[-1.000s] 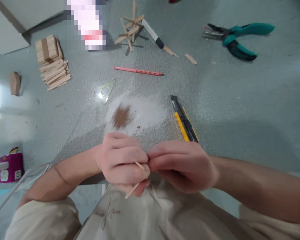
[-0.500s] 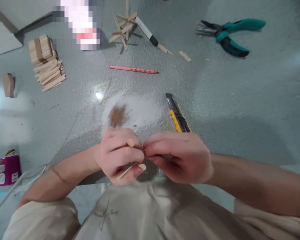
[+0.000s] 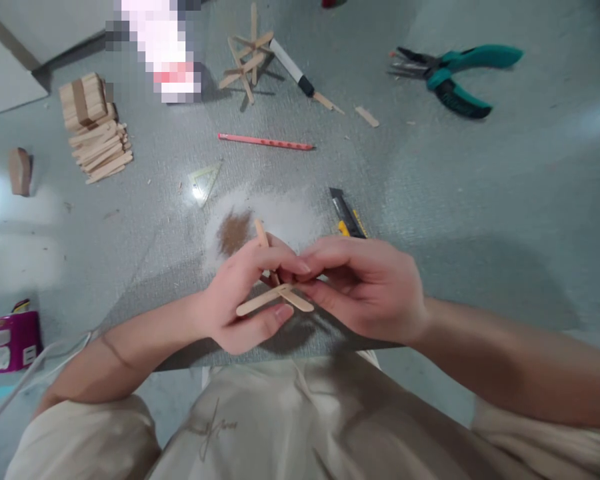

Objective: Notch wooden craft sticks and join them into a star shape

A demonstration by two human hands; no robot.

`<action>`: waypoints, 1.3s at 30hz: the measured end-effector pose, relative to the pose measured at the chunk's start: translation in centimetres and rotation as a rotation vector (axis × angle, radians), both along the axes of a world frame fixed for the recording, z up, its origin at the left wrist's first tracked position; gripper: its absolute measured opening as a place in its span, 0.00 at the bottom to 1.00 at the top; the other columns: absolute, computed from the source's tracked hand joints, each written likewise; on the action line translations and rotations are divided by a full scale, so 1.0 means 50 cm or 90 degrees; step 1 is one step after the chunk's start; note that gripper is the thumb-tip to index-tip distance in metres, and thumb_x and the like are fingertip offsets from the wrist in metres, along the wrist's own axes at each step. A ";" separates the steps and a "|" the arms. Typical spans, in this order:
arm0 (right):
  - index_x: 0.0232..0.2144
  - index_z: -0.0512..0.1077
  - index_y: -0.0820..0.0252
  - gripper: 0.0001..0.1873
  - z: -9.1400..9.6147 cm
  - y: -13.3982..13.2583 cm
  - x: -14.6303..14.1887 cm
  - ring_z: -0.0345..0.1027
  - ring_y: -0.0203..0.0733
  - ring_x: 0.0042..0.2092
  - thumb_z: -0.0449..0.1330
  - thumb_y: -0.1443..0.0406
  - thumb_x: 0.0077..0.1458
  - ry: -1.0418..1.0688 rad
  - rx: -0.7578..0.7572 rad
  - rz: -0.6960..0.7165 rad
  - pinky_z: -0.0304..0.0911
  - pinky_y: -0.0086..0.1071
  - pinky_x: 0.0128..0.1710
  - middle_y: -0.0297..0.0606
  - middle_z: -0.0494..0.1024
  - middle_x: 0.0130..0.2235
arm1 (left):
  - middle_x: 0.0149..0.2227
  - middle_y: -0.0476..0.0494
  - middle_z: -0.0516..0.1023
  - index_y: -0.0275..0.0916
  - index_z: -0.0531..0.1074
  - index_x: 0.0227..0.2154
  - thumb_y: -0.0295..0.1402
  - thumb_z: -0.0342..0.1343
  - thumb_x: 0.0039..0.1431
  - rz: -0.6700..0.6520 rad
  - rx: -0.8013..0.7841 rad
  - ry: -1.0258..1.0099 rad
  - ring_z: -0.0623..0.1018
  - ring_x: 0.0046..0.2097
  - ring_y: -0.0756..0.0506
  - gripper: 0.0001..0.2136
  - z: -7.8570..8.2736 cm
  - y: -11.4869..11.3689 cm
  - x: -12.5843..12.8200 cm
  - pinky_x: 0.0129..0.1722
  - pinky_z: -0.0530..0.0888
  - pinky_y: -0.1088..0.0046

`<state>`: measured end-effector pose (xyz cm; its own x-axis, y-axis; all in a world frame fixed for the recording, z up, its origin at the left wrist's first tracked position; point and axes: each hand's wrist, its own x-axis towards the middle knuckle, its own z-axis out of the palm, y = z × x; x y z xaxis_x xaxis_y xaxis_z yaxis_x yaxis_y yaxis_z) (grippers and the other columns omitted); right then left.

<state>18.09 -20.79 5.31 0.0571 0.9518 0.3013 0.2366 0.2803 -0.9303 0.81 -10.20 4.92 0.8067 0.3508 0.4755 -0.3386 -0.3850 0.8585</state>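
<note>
Both hands meet low in the middle of the view over a small piece made of crossed wooden craft sticks (image 3: 275,297). My left hand (image 3: 240,300) pinches it from the left, thumb under and fingers on top, with one stick poking up past the fingers. My right hand (image 3: 365,287) closes on its right end with fingertips pressed together. Just beyond the hands lie a patch of white powder with a brown heap (image 3: 235,230) and a yellow utility knife (image 3: 347,217), partly hidden by my right hand.
On the grey floor: a pile of craft sticks (image 3: 97,140) at the left, a stick star (image 3: 247,57) and a marker (image 3: 293,67) at the top, a red pencil (image 3: 265,141), a small clear set square (image 3: 204,180), teal pliers (image 3: 450,73), a purple socket box (image 3: 13,340).
Both hands have risen away from my lap and tilted, so the crossed sticks, earlier mostly hidden inside the fingers, show flat between them.
</note>
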 end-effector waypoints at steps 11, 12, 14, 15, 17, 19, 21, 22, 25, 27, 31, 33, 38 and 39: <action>0.34 0.75 0.57 0.08 0.010 0.006 0.018 0.74 0.33 0.32 0.60 0.74 0.59 0.035 -0.024 0.036 0.69 0.27 0.30 0.33 0.81 0.32 | 0.40 0.42 0.75 0.37 0.69 0.46 0.29 0.61 0.61 -0.058 0.011 -0.004 0.75 0.41 0.49 0.12 -0.007 0.027 -0.001 0.39 0.77 0.75; 0.34 0.75 0.56 0.08 0.011 0.007 0.018 0.74 0.33 0.32 0.61 0.74 0.59 0.034 -0.015 0.043 0.69 0.27 0.31 0.33 0.81 0.32 | 0.39 0.43 0.75 0.37 0.69 0.45 0.29 0.62 0.62 -0.054 0.017 -0.009 0.75 0.40 0.50 0.11 -0.008 0.028 0.000 0.39 0.77 0.76; 0.34 0.74 0.56 0.08 0.011 0.007 0.020 0.74 0.33 0.33 0.61 0.74 0.59 0.036 -0.005 0.050 0.69 0.27 0.31 0.33 0.81 0.33 | 0.37 0.44 0.77 0.37 0.70 0.45 0.29 0.64 0.61 -0.047 0.018 -0.022 0.77 0.38 0.51 0.11 -0.011 0.030 0.002 0.38 0.78 0.78; 0.34 0.74 0.56 0.08 0.012 0.007 0.020 0.75 0.33 0.33 0.61 0.73 0.59 0.038 -0.004 0.050 0.69 0.27 0.31 0.33 0.81 0.33 | 0.37 0.45 0.78 0.38 0.71 0.45 0.29 0.65 0.61 -0.040 0.013 -0.032 0.78 0.37 0.51 0.12 -0.013 0.030 0.003 0.37 0.78 0.78; 0.34 0.74 0.55 0.08 0.013 0.007 0.020 0.75 0.34 0.33 0.60 0.73 0.59 0.038 -0.005 0.042 0.69 0.28 0.31 0.33 0.81 0.33 | 0.37 0.45 0.80 0.39 0.72 0.45 0.30 0.68 0.59 -0.013 0.005 -0.052 0.80 0.36 0.51 0.14 -0.017 0.029 0.001 0.37 0.79 0.77; 0.34 0.74 0.55 0.09 0.014 0.006 0.019 0.75 0.34 0.32 0.60 0.74 0.59 0.022 0.009 0.027 0.70 0.28 0.31 0.33 0.81 0.33 | 0.38 0.45 0.81 0.39 0.73 0.43 0.30 0.69 0.58 0.021 0.015 -0.052 0.82 0.37 0.50 0.12 -0.017 0.027 -0.002 0.38 0.80 0.76; 0.35 0.74 0.54 0.10 0.015 0.005 0.016 0.76 0.34 0.33 0.59 0.75 0.58 -0.007 0.045 0.006 0.70 0.28 0.33 0.33 0.81 0.33 | 0.39 0.43 0.82 0.37 0.75 0.39 0.30 0.68 0.59 0.035 0.017 -0.038 0.83 0.39 0.49 0.08 -0.015 0.024 -0.004 0.40 0.81 0.76; 0.35 0.74 0.54 0.10 0.015 0.005 0.015 0.76 0.35 0.34 0.59 0.75 0.58 -0.022 0.065 -0.003 0.71 0.28 0.34 0.33 0.81 0.33 | 0.39 0.43 0.82 0.36 0.75 0.37 0.29 0.67 0.60 0.034 0.009 -0.032 0.83 0.40 0.49 0.07 -0.013 0.022 -0.005 0.40 0.81 0.76; 0.37 0.74 0.55 0.08 0.012 0.005 0.012 0.77 0.35 0.35 0.62 0.73 0.60 -0.066 0.114 -0.010 0.72 0.27 0.35 0.33 0.81 0.33 | 0.38 0.43 0.81 0.35 0.76 0.35 0.29 0.67 0.59 0.030 -0.021 -0.035 0.83 0.40 0.50 0.06 -0.007 0.017 -0.004 0.41 0.81 0.76; 0.37 0.74 0.56 0.05 0.011 0.004 0.012 0.78 0.34 0.35 0.65 0.70 0.60 -0.091 0.132 -0.011 0.73 0.26 0.36 0.33 0.81 0.34 | 0.37 0.44 0.81 0.35 0.76 0.34 0.30 0.68 0.58 0.029 -0.041 -0.028 0.82 0.40 0.50 0.06 -0.005 0.013 -0.003 0.41 0.80 0.76; 0.37 0.75 0.60 0.01 0.008 -0.002 0.014 0.78 0.32 0.37 0.64 0.68 0.63 -0.130 0.176 -0.021 0.73 0.22 0.38 0.36 0.82 0.35 | 0.36 0.44 0.81 0.36 0.77 0.31 0.30 0.69 0.56 0.029 -0.111 -0.015 0.82 0.38 0.51 0.07 -0.004 0.004 -0.003 0.41 0.80 0.77; 0.38 0.75 0.61 0.01 0.007 -0.006 0.012 0.79 0.31 0.38 0.63 0.68 0.64 -0.138 0.196 -0.030 0.74 0.21 0.39 0.37 0.82 0.36 | 0.36 0.45 0.81 0.36 0.78 0.31 0.29 0.70 0.56 0.034 -0.150 -0.019 0.82 0.37 0.51 0.06 -0.004 -0.002 -0.004 0.40 0.80 0.78; 0.39 0.75 0.62 0.02 0.002 -0.015 -0.001 0.78 0.31 0.38 0.61 0.71 0.65 -0.141 0.211 -0.034 0.75 0.21 0.39 0.38 0.81 0.36 | 0.37 0.43 0.81 0.36 0.80 0.33 0.30 0.67 0.59 0.030 -0.209 -0.042 0.82 0.37 0.51 0.03 -0.004 -0.017 -0.011 0.39 0.80 0.78; 0.39 0.75 0.62 0.02 0.001 -0.017 -0.004 0.78 0.31 0.38 0.61 0.71 0.64 -0.135 0.213 -0.039 0.74 0.20 0.39 0.39 0.81 0.36 | 0.38 0.43 0.81 0.36 0.80 0.34 0.30 0.67 0.60 0.030 -0.209 -0.046 0.83 0.37 0.51 0.03 -0.004 -0.019 -0.012 0.39 0.80 0.78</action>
